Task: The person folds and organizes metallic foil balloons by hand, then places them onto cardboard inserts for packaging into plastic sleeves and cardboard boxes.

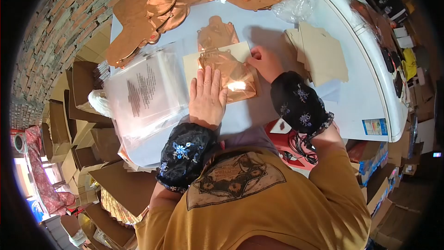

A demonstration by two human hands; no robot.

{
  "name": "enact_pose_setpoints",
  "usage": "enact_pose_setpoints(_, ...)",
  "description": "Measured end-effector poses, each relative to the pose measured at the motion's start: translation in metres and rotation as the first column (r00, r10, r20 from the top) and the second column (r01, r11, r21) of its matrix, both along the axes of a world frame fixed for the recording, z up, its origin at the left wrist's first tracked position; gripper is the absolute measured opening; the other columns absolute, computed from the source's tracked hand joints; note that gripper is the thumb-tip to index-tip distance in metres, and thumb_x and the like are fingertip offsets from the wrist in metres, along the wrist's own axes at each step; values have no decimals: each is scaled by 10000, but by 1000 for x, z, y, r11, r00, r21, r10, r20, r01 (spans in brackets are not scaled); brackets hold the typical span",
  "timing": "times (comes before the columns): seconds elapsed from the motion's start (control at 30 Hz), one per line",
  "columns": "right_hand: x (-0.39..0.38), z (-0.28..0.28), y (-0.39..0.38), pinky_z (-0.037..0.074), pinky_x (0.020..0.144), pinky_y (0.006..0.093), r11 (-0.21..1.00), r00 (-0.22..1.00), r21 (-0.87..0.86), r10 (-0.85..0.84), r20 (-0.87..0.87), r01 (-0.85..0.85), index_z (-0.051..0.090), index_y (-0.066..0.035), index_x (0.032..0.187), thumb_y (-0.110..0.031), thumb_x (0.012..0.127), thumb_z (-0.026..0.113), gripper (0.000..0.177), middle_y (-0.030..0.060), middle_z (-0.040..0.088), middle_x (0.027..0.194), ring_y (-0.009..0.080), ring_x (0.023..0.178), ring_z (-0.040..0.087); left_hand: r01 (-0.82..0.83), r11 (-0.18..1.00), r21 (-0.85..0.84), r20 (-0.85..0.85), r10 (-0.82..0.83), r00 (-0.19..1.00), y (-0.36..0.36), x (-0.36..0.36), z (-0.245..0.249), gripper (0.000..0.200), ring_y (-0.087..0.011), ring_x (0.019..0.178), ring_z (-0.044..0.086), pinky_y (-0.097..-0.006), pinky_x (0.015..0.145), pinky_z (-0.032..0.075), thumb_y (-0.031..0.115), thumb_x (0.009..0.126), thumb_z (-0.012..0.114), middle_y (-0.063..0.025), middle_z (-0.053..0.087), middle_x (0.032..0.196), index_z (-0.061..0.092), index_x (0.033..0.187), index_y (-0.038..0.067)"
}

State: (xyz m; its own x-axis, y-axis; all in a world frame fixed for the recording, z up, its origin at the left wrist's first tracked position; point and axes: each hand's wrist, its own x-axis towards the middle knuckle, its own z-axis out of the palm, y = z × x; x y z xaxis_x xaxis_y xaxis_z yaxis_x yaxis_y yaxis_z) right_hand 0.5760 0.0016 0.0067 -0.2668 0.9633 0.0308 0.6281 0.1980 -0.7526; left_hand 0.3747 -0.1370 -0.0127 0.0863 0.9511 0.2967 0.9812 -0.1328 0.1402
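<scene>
"Mustard-coloured shirt fills the bottom of my view. Where's the copper foil?"

"I have it on the table, over a beige card. My left hand rests flat at its left side, fingers straight and nearly together."

"And my right hand?"

"Curled beside the foil's right side; I can't tell whether its fingers pinch anything. Clear plastic bags lie left, stacked cards right."
</scene>
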Motion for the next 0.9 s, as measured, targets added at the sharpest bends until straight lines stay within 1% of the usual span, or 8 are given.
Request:
enact_pose_setpoints(0.07, -2, 1, 6, 513, 776, 324, 999, 998, -27, 39, 57, -38, 647, -19, 1069, -202, 907, 659, 245, 106, 690, 902, 201, 846, 655, -6, 1000, -9, -7, 6, 1000, 0, 0, 0, 592, -348, 1484, 240, -482, 1200, 191, 381, 1042, 390, -157, 276, 1605, 299, 1549, 88)
enact_pose_setpoints(0.17, 9, -17, 23, 502, 789, 303, 988, 989, -80, 122, -84, -129, 650, -17, 1004, -198, 907, 657, 205, 70, 676, 865, 163, 844, 640, -9, 1000, 1, -23, 9, 1000, -1, 0, -1, 593, -341, 1487, 235, -486, 1204, 179, 381, 1042, 389, -149, 268, 1609, 292, 1552, 96)
enact_pose_setpoints(0.43, 51, -22, 105, 475, 732, 304, 895, 958, 402, -80, -277, 191, 592, -28, 957, -186, 921, 641, 169, 46, 629, 817, 152, 774, 575, -11, 1000, -8, 7, 11, 1000, -1, 1, 0, 592, -338, 1488, 237, -486, 1203, 183, 387, 1040, 392, -144, 269, 1609, 305, 1547, 95)
enact_pose_setpoints(0.5, 60, 24, 102, 485, 741, 325, 839, 915, 380, -306, -262, 389, 581, -26, 953, -231, 907, 652, 221, 70, 637, 821, 186, 781, 599, -10, 1000, -4, 11, 10, 1000, -1, 1, -1, 593, -340, 1486, 240, -485, 1202, 187, 390, 1039, 394, -142, 270, 1610, 307, 1547, 96)
enact_pose_setpoints(0.6, 74, 54, 109, 494, 792, 411, 804, 869, 339, -482, -112, 489, 581, -43, 937, -239, 885, 632, 209, 175, 665, 866, 320, 874, 655, -11, 1000, -5, 3, 11, 1000, 0, 1, -2, 594, -342, 1486, 242, -484, 1200, 194, 392, 1037, 397, -138, 270, 1610, 306, 1548, 101)
enact_pose_setpoints(0.7, 89, 48, 123, 500, 806, 434, 782, 823, 339, -567, 36, 523, 592, -37, 1011, -223, 870, 635, 237, 200, 672, 947, 372, 914, 651, -9, 1000, -9, -6, 9, 1000, 0, 1, -1, 593, -343, 1485, 242, -484, 1198, 201, 388, 1035, 406, -134, 272, 1610, 307, 1548, 107)
enact_pose_setpoints(0.8, 96, 39, 125, 499, 854, 447, 753, 800, 437, -589, 112, 493, 595, -24, 1115, -195, 882, 616, 290, 219, 656, 1061, 396, 994, 632, -6, 1000, -12, -11, 6, 1000, -1, 0, -1, 590, -345, 1485, 242, -484, 1196, 206, 382, 1034, 412, -131, 275, 1610, 308, 1548, 111)
enact_pose_setpoints(0.9, 71, 55, 81, 492, 910, 441, 613, 857, 764, -488, 165, 202, 585, -17, 1202, -143, 892, 602, 335, 205, 638, 1136, 400, 1051, 609, -6, 1000, -10, -6, 6, 1000, 0, 0, -1, 588, -345, 1485, 244, -485, 1194, 211, 379, 1034, 415, -130, 278, 1608, 311, 1547, 112)
